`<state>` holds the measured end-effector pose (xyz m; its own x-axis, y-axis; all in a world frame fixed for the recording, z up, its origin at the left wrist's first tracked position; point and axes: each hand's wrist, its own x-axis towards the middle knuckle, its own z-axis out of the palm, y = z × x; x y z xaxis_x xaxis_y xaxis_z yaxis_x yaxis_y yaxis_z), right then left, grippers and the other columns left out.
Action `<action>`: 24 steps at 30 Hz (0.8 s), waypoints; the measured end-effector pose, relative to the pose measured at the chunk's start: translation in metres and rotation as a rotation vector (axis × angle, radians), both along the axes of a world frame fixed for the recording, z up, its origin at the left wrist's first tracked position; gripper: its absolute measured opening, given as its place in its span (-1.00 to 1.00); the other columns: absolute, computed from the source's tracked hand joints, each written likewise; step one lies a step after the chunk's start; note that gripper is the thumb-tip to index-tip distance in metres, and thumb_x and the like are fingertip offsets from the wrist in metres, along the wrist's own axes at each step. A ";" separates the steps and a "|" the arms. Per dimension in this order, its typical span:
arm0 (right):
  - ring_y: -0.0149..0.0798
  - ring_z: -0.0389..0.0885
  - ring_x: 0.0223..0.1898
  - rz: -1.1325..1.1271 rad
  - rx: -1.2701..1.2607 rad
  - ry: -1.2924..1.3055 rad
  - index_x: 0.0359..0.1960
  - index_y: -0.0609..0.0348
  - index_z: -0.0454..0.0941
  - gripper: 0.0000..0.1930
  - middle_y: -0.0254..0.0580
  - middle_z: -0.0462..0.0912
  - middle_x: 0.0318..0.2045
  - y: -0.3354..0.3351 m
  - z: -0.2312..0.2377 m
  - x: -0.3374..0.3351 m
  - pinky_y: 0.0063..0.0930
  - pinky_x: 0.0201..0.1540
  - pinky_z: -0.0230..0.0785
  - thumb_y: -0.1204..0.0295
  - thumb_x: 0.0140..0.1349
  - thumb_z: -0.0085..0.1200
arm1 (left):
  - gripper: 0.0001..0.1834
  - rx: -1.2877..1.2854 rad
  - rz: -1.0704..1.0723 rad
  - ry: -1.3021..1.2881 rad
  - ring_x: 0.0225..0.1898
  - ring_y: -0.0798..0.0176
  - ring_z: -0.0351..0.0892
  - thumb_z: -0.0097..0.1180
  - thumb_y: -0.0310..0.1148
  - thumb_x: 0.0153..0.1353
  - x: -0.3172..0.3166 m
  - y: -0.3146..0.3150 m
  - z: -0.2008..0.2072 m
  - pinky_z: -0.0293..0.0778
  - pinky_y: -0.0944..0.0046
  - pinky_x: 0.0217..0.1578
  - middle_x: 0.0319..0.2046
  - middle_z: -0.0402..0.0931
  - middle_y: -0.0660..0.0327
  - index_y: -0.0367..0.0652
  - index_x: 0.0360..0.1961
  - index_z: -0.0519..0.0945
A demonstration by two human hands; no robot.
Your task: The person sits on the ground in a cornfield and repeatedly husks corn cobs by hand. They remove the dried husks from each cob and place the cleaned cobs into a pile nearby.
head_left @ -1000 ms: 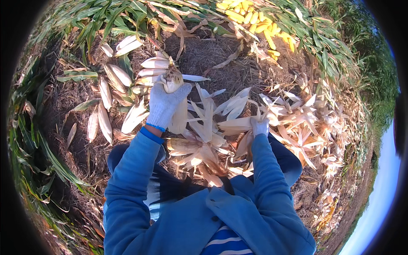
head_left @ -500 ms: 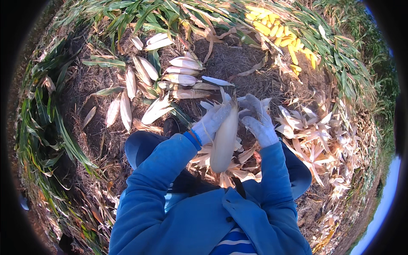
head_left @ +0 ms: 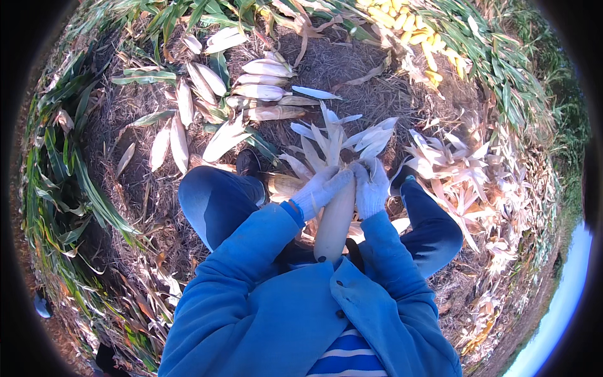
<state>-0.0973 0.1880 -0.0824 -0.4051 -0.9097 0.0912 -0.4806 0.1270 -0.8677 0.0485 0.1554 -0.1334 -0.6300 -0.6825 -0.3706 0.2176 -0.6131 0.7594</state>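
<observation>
In front of my lap, a pale ear of corn in its husk (head_left: pixel 336 227) points its thick end toward my jacket. My left hand (head_left: pixel 321 190), in a white knit glove, closes round its upper end from the left. From the other side my right hand (head_left: pixel 372 188), also gloved, pinches at the same tip, its fingers bent together against the husk. The two hands nearly touch. Just beyond them loose husk leaves (head_left: pixel 372 137) fan out on the ground. Fingertip detail is partly hidden by the gloves.
Several unhusked ears (head_left: pixel 260 92) lie ahead to the left, beside scattered ones (head_left: pixel 179 144). Bare yellow cobs (head_left: pixel 408 28) form a pile at the far right. Peeled husks (head_left: pixel 461 188) heap up beside my right knee. Green stalks (head_left: pixel 81 157) line the left.
The ear has come closer to my body. My right hand, apart from it before with fingers spread, has moved in and closed at its tip beside my left hand.
</observation>
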 end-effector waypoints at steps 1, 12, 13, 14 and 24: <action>-0.15 0.60 -0.26 -0.015 -0.021 0.112 -0.27 0.24 0.62 -0.89 -0.10 0.62 -0.33 0.002 -0.002 0.005 -0.32 -0.12 0.44 0.46 0.23 0.20 | -0.40 0.164 0.040 0.102 -0.02 0.28 0.62 0.06 0.08 0.47 0.002 0.000 0.005 0.58 0.26 -0.01 -0.01 0.60 0.12 -0.23 0.24 0.48; -0.03 0.61 -0.22 0.834 0.360 -0.065 -0.27 0.16 0.61 -0.84 -0.09 0.60 -0.32 0.079 0.056 -0.001 -0.21 -0.12 0.47 0.37 0.21 0.28 | -0.50 0.290 0.076 -0.120 -0.33 0.17 0.69 0.17 -0.11 0.41 0.017 -0.006 0.026 0.66 0.23 -0.37 -0.21 0.64 0.07 -0.35 0.12 0.49; -0.06 0.60 -0.23 0.859 0.404 -0.155 -0.29 0.16 0.62 -0.87 -0.11 0.61 -0.34 0.081 0.063 -0.005 -0.24 -0.13 0.48 0.41 0.20 0.28 | -0.50 0.277 0.091 -0.137 -0.33 0.16 0.70 0.20 -0.14 0.39 0.017 -0.006 0.026 0.67 0.22 -0.37 -0.20 0.64 0.06 -0.37 0.12 0.49; -0.07 0.61 -0.24 0.809 0.324 -0.063 -0.29 0.16 0.62 -0.88 -0.11 0.61 -0.33 0.079 0.068 -0.012 -0.25 -0.13 0.48 0.42 0.21 0.27 | -0.49 0.265 0.107 -0.152 -0.32 0.15 0.71 0.23 -0.17 0.36 0.016 -0.006 0.025 0.68 0.22 -0.37 -0.19 0.64 0.04 -0.38 0.12 0.48; -0.43 0.52 -0.30 0.254 0.100 -0.676 -0.20 0.25 0.55 -0.88 -0.28 0.54 -0.31 0.004 0.033 0.021 -0.54 -0.18 0.41 0.49 0.38 -0.02 | -0.57 0.306 0.233 -0.103 -0.15 0.19 0.69 0.22 -0.33 0.36 0.012 -0.002 0.004 0.68 0.21 -0.18 -0.13 0.64 0.05 -0.31 0.16 0.46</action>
